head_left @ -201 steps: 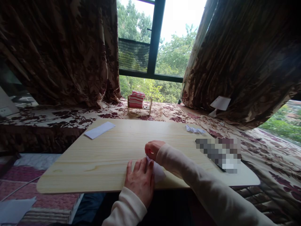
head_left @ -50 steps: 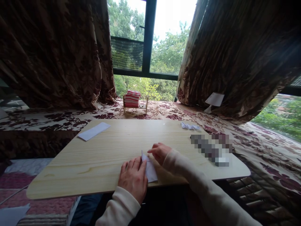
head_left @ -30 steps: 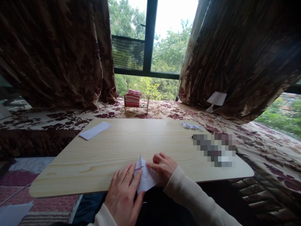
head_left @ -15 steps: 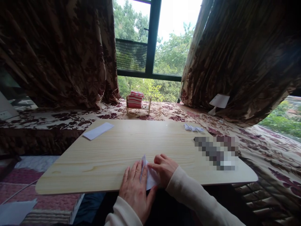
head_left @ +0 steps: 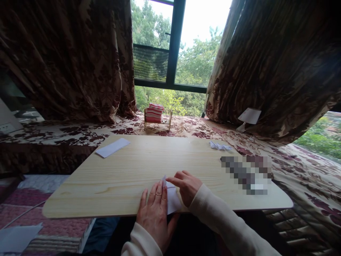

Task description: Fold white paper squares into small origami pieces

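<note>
A folded piece of white paper (head_left: 172, 201) lies at the table's near edge, with a narrow pointed tip at its far end. My left hand (head_left: 154, 209) rests flat over its left part, fingers stretched out and close together, covering much of it. My right hand (head_left: 188, 186) is at the paper's upper right. Its index finger reaches to the pointed tip while the other fingers are curled in; the thumb is hidden.
On the pale wooden table (head_left: 128, 170), a folded white paper strip (head_left: 113, 148) lies back left and small folded paper pieces (head_left: 220, 146) back right. A blurred-out object (head_left: 245, 174) lies right. Beyond stand a small rack (head_left: 169, 121) with striped cloths (head_left: 154, 113) and a lamp (head_left: 249, 116).
My right index finger has moved up along the paper toward its pointed tip and now stretches out further. The left hand stays flat on the paper. The view has shifted slightly.
</note>
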### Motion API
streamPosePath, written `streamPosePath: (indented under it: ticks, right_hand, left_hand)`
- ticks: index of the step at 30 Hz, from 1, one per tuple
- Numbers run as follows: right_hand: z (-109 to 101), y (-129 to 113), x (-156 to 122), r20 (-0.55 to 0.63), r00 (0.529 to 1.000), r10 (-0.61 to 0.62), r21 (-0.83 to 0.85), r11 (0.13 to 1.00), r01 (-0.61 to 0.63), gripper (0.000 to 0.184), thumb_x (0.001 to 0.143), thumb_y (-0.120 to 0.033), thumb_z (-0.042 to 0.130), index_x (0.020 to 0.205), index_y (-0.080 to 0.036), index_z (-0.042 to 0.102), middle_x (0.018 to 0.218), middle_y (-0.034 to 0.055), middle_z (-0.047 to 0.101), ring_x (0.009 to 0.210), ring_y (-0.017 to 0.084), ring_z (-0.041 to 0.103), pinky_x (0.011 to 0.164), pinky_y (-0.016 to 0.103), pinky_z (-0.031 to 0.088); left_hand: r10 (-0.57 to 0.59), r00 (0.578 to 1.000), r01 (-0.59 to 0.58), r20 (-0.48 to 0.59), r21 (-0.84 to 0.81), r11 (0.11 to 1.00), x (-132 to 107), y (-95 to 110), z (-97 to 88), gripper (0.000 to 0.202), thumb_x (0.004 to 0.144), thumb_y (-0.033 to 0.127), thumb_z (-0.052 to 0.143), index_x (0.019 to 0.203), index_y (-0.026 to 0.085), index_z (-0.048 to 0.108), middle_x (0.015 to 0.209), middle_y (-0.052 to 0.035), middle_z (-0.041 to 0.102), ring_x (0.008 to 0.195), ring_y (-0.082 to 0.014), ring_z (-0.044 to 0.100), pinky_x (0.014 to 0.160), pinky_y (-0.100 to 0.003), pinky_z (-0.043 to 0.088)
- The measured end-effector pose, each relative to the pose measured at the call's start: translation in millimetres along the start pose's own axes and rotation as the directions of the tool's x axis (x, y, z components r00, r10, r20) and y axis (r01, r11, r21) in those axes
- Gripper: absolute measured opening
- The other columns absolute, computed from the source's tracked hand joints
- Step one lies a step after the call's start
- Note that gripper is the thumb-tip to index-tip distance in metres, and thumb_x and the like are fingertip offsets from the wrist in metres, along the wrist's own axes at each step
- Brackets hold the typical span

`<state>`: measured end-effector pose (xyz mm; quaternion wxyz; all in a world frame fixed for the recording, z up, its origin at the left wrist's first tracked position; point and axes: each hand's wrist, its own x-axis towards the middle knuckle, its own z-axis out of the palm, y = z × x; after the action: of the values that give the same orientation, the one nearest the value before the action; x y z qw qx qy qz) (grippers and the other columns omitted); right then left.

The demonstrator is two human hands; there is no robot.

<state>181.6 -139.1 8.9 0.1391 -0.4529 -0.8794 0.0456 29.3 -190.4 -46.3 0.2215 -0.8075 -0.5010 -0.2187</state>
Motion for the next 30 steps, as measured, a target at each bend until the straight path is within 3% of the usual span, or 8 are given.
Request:
streamPosePath:
  ticks: [7, 11, 22, 30]
  right_hand:
    - [-10, -10, 11, 0.033, 0.999, -0.035, -0.18, 0.983, 0.041, 0.026, 0.08, -0.018, 0.046, 0.1, -0.025, 0.062, 0.089, 0.0064, 0.057, 0.08, 0.02, 0.045, 0.069, 0.03, 0.037]
    - [-10, -15, 16, 0.064, 0.997, -0.046, -0.198, 0.979, 0.058, 0.022, 0.08, -0.019, 0.047, 0.092, -0.025, 0.064, 0.089, 0.0057, 0.056, 0.08, 0.019, 0.045, 0.067, 0.029, 0.037]
    - [5, -29, 20, 0.131, 0.99, -0.054, -0.294, 0.952, 0.091, 0.023, 0.084, -0.017, 0.041, 0.097, -0.016, 0.061, 0.097, 0.0094, 0.058, 0.09, 0.023, 0.047, 0.071, 0.036, 0.039]
    - [5, -30, 16, 0.056, 0.992, -0.115, -0.305, 0.944, 0.127, 0.023, 0.087, -0.022, 0.042, 0.104, -0.016, 0.056, 0.115, 0.0085, 0.053, 0.097, 0.023, 0.045, 0.075, 0.036, 0.039]
  left_hand:
    - [-0.007, 0.997, 0.01, 0.078, -0.04, 0.999, -6, -2, 3.1, 0.062, 0.078, 0.046, 0.045, 0.128, 0.009, 0.038, 0.133, -0.0149, 0.041, 0.123, -0.0279, 0.035, 0.098, -0.046, 0.022]
    - [-0.014, 0.994, 0.022, 0.11, -0.076, 0.997, -7, -4, 4.0, 0.063, 0.078, 0.046, 0.045, 0.128, 0.009, 0.037, 0.133, -0.016, 0.041, 0.123, -0.0287, 0.034, 0.098, -0.047, 0.023]
    - [-0.119, 0.983, 0.139, 0.138, -0.149, 0.979, -3, 0, -4.6, 0.064, 0.077, 0.052, 0.042, 0.124, 0.01, 0.044, 0.132, -0.0144, 0.043, 0.121, -0.0289, 0.037, 0.097, -0.046, 0.024]
    - [-0.146, 0.967, 0.183, 0.209, -0.173, 0.968, -1, 1, -7.3, 0.063, 0.075, 0.049, 0.044, 0.125, 0.011, 0.044, 0.132, -0.0138, 0.043, 0.122, -0.0291, 0.037, 0.099, -0.047, 0.024]
